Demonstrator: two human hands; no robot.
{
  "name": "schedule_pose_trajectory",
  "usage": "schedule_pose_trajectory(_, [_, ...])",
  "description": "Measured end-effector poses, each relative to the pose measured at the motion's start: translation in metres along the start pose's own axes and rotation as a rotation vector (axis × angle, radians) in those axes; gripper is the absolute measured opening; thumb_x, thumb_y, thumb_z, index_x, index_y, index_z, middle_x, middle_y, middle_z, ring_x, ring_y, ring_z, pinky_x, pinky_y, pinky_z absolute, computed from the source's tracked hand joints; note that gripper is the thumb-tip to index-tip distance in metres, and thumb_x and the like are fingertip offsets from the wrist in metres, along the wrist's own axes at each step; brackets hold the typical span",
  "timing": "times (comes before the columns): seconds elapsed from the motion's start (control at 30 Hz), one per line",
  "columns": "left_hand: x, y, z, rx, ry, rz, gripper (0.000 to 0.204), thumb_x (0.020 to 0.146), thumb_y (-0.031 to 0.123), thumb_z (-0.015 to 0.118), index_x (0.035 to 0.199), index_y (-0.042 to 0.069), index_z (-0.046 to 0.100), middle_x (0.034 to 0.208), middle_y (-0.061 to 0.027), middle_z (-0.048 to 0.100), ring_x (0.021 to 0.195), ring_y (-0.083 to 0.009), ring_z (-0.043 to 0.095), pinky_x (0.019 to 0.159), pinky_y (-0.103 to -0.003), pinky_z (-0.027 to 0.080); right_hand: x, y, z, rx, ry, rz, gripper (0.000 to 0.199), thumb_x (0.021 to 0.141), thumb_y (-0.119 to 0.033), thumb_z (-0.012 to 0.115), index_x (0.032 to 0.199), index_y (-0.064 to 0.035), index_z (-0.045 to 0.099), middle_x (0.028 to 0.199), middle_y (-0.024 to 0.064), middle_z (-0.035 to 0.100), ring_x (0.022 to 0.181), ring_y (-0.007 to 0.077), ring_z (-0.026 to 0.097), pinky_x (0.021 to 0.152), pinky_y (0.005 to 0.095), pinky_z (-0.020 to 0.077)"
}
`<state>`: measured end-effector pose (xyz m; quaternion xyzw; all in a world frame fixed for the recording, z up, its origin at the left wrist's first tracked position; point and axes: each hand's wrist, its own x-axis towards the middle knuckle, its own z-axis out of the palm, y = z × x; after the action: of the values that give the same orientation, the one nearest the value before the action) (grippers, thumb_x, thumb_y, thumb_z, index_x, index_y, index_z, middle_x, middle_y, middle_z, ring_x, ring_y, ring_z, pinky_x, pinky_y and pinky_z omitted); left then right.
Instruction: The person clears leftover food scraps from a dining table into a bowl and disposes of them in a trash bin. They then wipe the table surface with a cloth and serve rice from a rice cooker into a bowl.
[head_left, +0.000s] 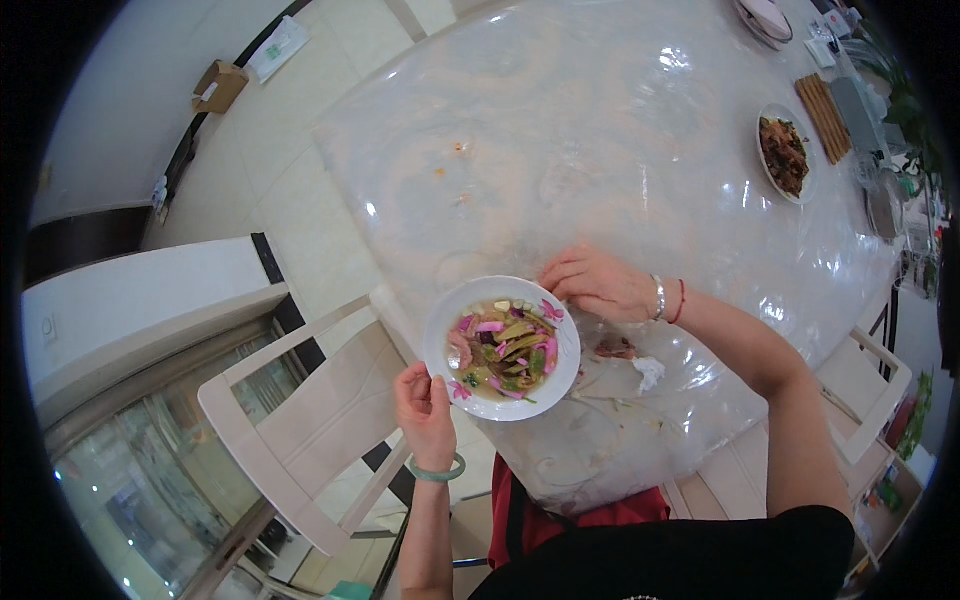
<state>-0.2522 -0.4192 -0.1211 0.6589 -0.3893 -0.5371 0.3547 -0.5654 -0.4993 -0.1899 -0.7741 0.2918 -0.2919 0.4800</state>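
Left hand (425,408) and right hand (598,283) on white soup bowl (440,325) rim

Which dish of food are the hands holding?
The white bowl at the table's near edge, held by both hands; the other plate sits untouched far across.

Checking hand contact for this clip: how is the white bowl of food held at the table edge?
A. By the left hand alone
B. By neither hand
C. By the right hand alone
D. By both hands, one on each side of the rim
D: the left hand grips the near-left rim of the white bowl while the right hand touches its far-right rim, over the plastic-covered table.
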Motion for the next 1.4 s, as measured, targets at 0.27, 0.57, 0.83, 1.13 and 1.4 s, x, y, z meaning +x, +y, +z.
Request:
schedule_pose_trajectory(0.27, [0.000, -0.013, -0.002, -0.013, 0.013, 0.009, 0.023, 0.095, -0.002, 0.049, 0.118, 0.000, 0.045, 0.111, -0.0130, 0.063, 0.099, -0.0123, 0.059, 0.083, -0.025, 0.047, 0.091, 0.060, -0.062, -0.117, 0.502, -0.050, 0.036, 0.087, -0.003, 0.047, 0.119, -0.0088, 0.061, 0.125, 0.0049, 0.058, 0.121, 0.0253, 0.048, 0.107, 0.0369, 0.0332])
schedule_pose_trajectory(0.57, [0.000, -0.012, 0.001, -0.022, 0.010, -0.058, 0.024, 0.095, -0.002, 0.049, 0.118, 0.000, 0.045, 0.111, -0.0116, 0.062, 0.098, -0.0110, 0.058, 0.083, -0.024, 0.047, 0.181, 0.111, -0.045, -0.750, 0.482, 0.106, 0.036, 0.084, -0.009, 0.050, 0.119, -0.0135, 0.059, 0.132, 0.0005, 0.052, 0.127, 0.0198, 0.042, 0.104, 0.0365, 0.0357])
schedule_pose_trajectory(0.83, [-0.001, -0.012, -0.002, -0.021, 0.000, -0.053, 0.024, 0.095, -0.002, 0.049, 0.119, 0.000, 0.045, 0.111, -0.0115, 0.062, 0.099, -0.0115, 0.058, 0.084, -0.025, 0.047, 0.156, 0.096, -0.029, -0.472, 0.165, -0.038, 0.040, 0.076, -0.004, 0.049, 0.111, -0.0125, 0.065, 0.130, -0.0011, 0.056, 0.128, 0.0211, 0.044, 0.106, 0.0395, 0.0337])
schedule_pose_trajectory(1.13, [0.000, -0.009, -0.002, 0.028, 0.009, -0.030, 0.024, 0.095, 0.000, 0.050, 0.119, 0.002, 0.047, 0.108, -0.0113, 0.064, 0.095, -0.0103, 0.059, 0.078, -0.023, 0.049, 0.072, 0.047, 0.014, -0.325, -0.058, -0.042, 0.033, 0.078, -0.011, 0.056, 0.109, -0.0129, 0.067, 0.129, -0.0020, 0.057, 0.127, 0.0191, 0.045, 0.104, 0.0391, 0.0342])
schedule_pose_trajectory(1.4, [0.004, 0.005, -0.002, 0.046, -0.039, -0.111, 0.023, 0.095, -0.002, 0.050, 0.118, -0.001, 0.046, 0.111, -0.0122, 0.062, 0.101, -0.0131, 0.058, 0.086, -0.026, 0.047, 0.006, 0.014, 0.033, -0.186, -0.215, -0.053, 0.029, 0.082, -0.018, 0.058, 0.107, -0.0081, 0.067, 0.124, 0.0032, 0.060, 0.123, 0.0202, 0.048, 0.102, 0.0393, 0.0357])
